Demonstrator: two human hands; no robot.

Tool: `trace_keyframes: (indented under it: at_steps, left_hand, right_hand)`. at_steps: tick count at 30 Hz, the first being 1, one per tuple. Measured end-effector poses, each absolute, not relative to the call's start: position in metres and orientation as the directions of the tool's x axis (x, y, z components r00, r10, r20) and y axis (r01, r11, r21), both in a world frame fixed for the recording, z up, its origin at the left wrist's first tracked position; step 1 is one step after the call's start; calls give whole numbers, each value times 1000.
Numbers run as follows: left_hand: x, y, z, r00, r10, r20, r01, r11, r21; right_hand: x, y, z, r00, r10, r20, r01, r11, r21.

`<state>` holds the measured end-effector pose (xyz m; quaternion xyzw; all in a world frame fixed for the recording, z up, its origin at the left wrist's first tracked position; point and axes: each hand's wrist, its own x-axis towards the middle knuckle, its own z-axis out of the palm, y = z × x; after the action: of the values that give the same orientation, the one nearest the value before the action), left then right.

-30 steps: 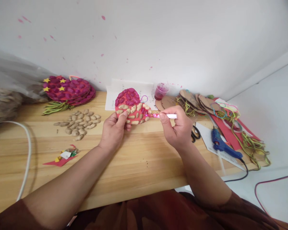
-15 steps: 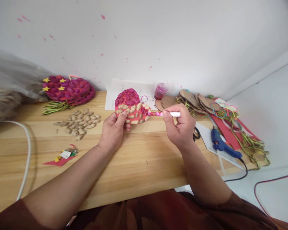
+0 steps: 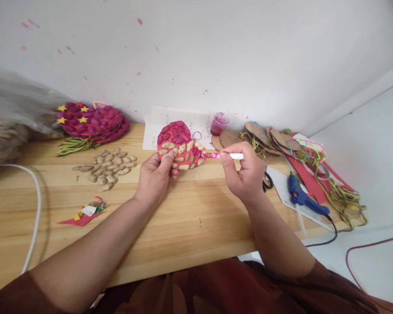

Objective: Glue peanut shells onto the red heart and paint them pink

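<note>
My left hand (image 3: 158, 172) pinches the lower left edge of a red round disc (image 3: 184, 150) covered with glued peanuts. Peanuts on its upper part are painted magenta; most lower ones are bare, apart from a small magenta patch near the right edge. A loop of purple string sticks out at its upper right. Between thumb and fingers, my right hand (image 3: 244, 170) grips a white-handled paintbrush (image 3: 235, 155) whose magenta-stained end touches the disc's right side. A clear plastic cup (image 3: 219, 124) with magenta paint stands behind the hands.
Loose peanuts (image 3: 109, 165) and paper scraps (image 3: 87, 212) lie left, before a stack of finished purple discs (image 3: 94, 120). Cardboard discs (image 3: 260, 133), a blue glue gun (image 3: 304, 198), black scissors (image 3: 267, 182) and green cords (image 3: 347, 200) lie right. A white cable (image 3: 37, 209) curves at left.
My right hand and the brush have shifted slightly to the left, with the tip still at the disc's right side. The left hand keeps its hold on the disc.
</note>
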<state>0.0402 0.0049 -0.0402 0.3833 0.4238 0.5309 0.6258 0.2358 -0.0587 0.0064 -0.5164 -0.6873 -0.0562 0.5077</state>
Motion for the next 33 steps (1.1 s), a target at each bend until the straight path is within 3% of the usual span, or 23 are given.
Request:
trace_keyframes:
  at_steps: [33]
  left_hand:
    - [40,3,-38,68,994,-83,-283,99,954]
  right_hand:
    - [235,-59,8,-67,655,753,771,513,-378]
